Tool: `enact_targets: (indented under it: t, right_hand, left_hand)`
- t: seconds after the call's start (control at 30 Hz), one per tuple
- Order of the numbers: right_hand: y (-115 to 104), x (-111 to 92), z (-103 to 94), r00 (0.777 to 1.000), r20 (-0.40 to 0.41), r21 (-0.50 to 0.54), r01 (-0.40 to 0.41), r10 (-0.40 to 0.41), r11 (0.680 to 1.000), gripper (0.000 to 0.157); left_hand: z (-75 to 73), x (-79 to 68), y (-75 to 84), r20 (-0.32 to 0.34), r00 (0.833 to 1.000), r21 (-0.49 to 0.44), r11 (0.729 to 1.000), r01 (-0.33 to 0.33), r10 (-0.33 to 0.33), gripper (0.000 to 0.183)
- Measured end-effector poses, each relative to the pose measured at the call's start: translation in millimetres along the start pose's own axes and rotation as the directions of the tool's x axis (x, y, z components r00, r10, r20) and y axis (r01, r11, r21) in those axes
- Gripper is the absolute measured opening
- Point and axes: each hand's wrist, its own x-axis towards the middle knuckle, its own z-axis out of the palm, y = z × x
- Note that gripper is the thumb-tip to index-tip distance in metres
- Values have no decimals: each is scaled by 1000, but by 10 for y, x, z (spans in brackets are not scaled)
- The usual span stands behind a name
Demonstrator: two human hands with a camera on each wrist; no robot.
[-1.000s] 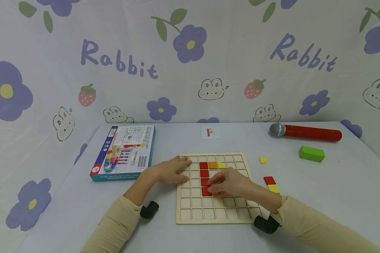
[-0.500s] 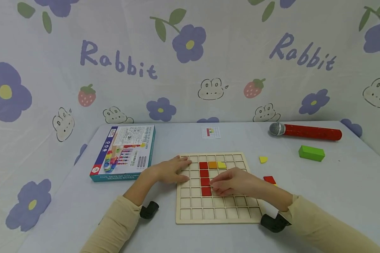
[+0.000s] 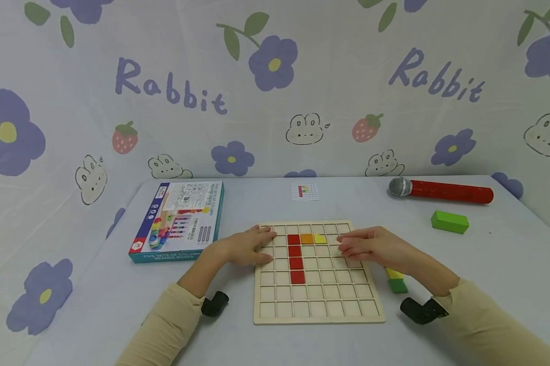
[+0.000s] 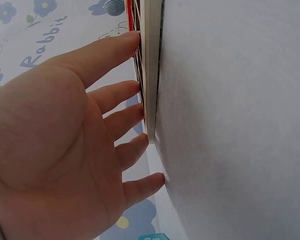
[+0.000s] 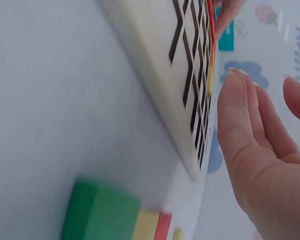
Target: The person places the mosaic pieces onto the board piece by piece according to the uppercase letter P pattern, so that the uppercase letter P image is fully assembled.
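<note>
A wooden grid board lies on the table. Several red square tiles form a column in its cells, with an orange tile and a yellow tile continuing the top row rightward. My left hand rests at the board's left edge, fingers spread; in the left wrist view its fingertips meet the rim. Over the board's right side hovers my right hand, fingers loosely extended and holding nothing. A loose yellow tile and a green block lie beneath its wrist.
A boxed toy set lies left of the board. Behind the board is a small pattern card. A red microphone and a bright green block lie at the back right. A printed cloth hangs behind the table.
My right hand has drawn back from the lower red tiles, moving right and farther away, uncovering the middle cells. It now hides the loose red and small yellow pieces. My left hand stays put.
</note>
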Motion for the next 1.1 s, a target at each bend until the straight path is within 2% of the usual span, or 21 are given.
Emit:
enact_targets:
  t: [0.17,0.4,0.63,0.8,1.1]
  right_hand:
    - [59,-46,-206,998,-53,12,-15,15,1000,58]
    - [161,-101,-380,992,-122,-56,-34,27,998,60]
    - [248,-144,-471,994,-114,-14,-9,7,1000,60]
    - [286,-180,-514,996,-86,-43,-11,8,999,61]
    - [322,-238,-629,989,-145,-89,-20,7,996,62]
  left_hand:
    - [9,8,-13,0,1000,2,1000,0,0,65]
    - [12,4,-3,5,1000,6,1000,5,-5,65]
    - [7,-5,15,3,1000,-12,1000,11,-11,65]
    - [-2,-10,18,4,1000,-16,1000,6,-6,64]
    - [-13,-27,33,3,1000,-18,1000,-2,2,64]
